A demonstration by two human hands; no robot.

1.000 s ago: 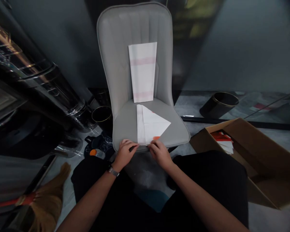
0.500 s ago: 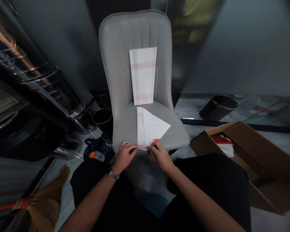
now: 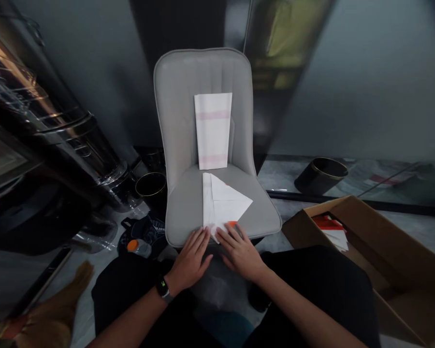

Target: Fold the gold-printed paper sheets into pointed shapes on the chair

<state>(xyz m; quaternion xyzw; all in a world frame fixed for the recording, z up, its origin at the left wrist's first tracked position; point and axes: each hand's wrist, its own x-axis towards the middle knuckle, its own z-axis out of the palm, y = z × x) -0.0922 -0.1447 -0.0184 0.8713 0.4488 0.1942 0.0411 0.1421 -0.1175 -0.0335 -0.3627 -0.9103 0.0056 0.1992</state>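
Observation:
A white folded paper (image 3: 226,203) with an orange patch lies on the seat of a grey chair (image 3: 181,212). My left hand (image 3: 190,261), wearing a dark wristband, rests with fingers stretched at the paper's lower left corner. Fingers apart, my right hand (image 3: 241,253) lies on its lower edge beside the orange patch. Both thumbs point inward below the seat's front edge. Against the backrest leans a second white paper piece (image 3: 213,130) with two pale pink bands, touched by neither hand.
At the right stands an open cardboard box (image 3: 362,251) holding orange-and-white papers (image 3: 335,232). A black bin (image 3: 151,184) is left of the chair, near a bottle with an orange cap (image 3: 139,247) and dark cloth. Shiny cylinders (image 3: 76,140) stand at the far left.
Both hands have gone from pinching the paper's bottom edge to lying with fingers spread on it. A triangular point now shows at that bottom edge. The view has tilted up, so the chair sits lower.

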